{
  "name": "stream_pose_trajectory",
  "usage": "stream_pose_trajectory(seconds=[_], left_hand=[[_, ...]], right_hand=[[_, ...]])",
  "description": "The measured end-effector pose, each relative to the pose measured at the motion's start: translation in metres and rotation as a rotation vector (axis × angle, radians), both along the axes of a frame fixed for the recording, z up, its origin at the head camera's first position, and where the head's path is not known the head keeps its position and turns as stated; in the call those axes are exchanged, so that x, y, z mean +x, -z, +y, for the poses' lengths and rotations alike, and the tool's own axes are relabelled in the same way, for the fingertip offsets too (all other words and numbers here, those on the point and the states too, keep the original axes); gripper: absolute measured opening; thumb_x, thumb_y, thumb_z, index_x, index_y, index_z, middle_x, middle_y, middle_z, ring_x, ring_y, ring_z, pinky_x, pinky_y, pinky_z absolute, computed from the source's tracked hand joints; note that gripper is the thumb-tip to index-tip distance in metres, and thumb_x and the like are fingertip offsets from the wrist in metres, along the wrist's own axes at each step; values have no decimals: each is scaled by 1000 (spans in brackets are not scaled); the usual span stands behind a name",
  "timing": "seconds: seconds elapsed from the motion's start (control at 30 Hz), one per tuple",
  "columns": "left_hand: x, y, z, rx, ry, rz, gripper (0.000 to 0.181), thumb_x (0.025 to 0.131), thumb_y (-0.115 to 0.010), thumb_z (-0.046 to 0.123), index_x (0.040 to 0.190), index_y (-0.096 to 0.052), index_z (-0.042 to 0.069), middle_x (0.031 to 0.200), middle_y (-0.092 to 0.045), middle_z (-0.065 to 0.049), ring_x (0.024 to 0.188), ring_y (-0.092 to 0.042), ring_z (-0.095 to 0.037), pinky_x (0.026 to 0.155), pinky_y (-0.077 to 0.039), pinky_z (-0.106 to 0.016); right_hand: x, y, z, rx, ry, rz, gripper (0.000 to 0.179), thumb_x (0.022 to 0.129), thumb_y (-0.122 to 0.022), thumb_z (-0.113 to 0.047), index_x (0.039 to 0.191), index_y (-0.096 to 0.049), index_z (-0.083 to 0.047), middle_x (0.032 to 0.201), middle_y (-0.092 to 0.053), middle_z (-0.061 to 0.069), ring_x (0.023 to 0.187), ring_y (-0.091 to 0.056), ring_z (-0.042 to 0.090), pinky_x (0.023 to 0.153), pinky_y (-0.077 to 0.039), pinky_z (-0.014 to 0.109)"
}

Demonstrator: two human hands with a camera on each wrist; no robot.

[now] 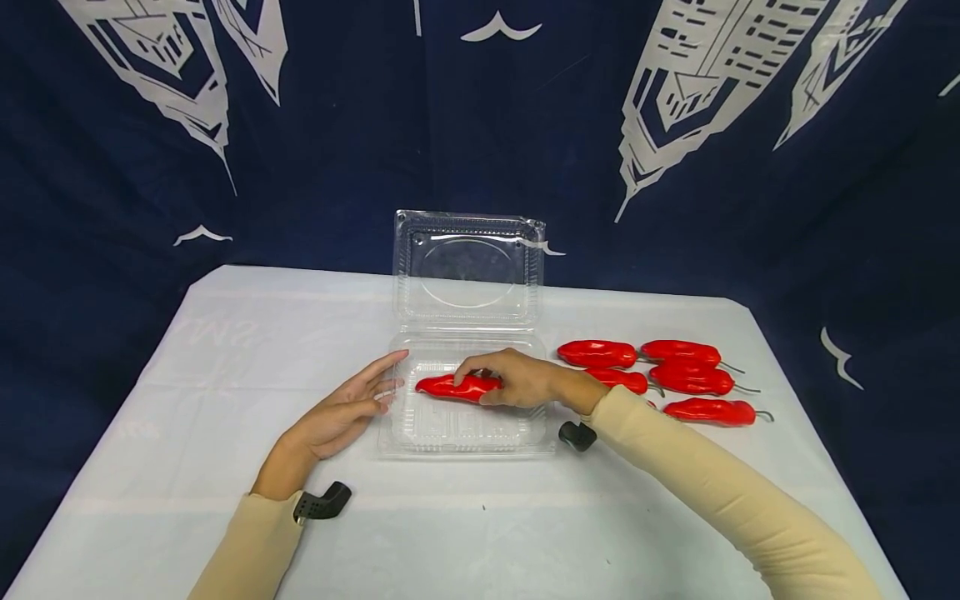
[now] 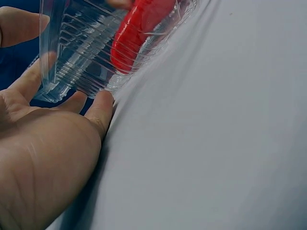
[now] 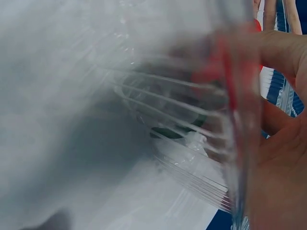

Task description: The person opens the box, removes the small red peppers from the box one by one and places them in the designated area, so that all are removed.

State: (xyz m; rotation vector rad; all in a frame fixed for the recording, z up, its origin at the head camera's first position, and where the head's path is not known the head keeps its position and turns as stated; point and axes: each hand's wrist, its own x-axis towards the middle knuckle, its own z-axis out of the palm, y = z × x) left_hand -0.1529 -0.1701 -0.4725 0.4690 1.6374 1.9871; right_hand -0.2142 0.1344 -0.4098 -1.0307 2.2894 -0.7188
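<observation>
A clear plastic clamshell box (image 1: pixel 465 433) lies on the table, its lid (image 1: pixel 468 312) raised at the back. My right hand (image 1: pixel 521 379) pinches a red pepper (image 1: pixel 442 387) between thumb and fingers, low inside the tray, the pepper's tip toward the left. At the tray's left edge is my left hand (image 1: pixel 337 417), its fingers spread and extended against the side wall. In the left wrist view, the pepper (image 2: pixel 125 48) shows through the ribbed wall. The right wrist view is blurred, with the box wall in front of the right hand (image 3: pixel 283 139).
Several more red peppers (image 1: pixel 690 377) with stems lie on the white table (image 1: pixel 480 525) right of the box, some partly behind the right forearm. A dark blue printed cloth (image 1: pixel 480 125) hangs behind the table. Each wrist wears a black camera mount (image 1: pixel 324 502).
</observation>
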Motion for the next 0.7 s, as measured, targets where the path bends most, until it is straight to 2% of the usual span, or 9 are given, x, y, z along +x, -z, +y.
stream_pose_trajectory(seconds=[0.23, 0.47, 0.7], left_hand=[[1, -1, 0, -9, -5, 8, 79, 92, -47, -5, 162, -16, 17, 168, -1, -4, 149, -12, -41, 114, -26, -36], [0, -1, 0, -2, -7, 9, 80, 91, -47, -5, 162, -16, 17, 168, 0, -4, 150, -12, -41, 116, -22, -41], [1, -1, 0, 5, -5, 9, 80, 92, -48, -5, 162, -16, 16, 168, -1, -5, 149, -12, -42, 114, -26, -35]], right_hand=[[1, -4, 2, -27, 4, -8, 44, 92, -71, -9, 131, -62, -27, 131, -61, -2, 112, -53, 17, 101, -46, 35], [0, -16, 8, -89, 14, 12, 48, 90, -71, -5, 133, -61, -26, 134, -60, -2, 120, -52, 19, 105, -46, 40], [-3, -27, 16, -182, 17, 2, 47, 90, -71, -3, 132, -62, -22, 135, -60, -1, 125, -52, 20, 104, -48, 43]])
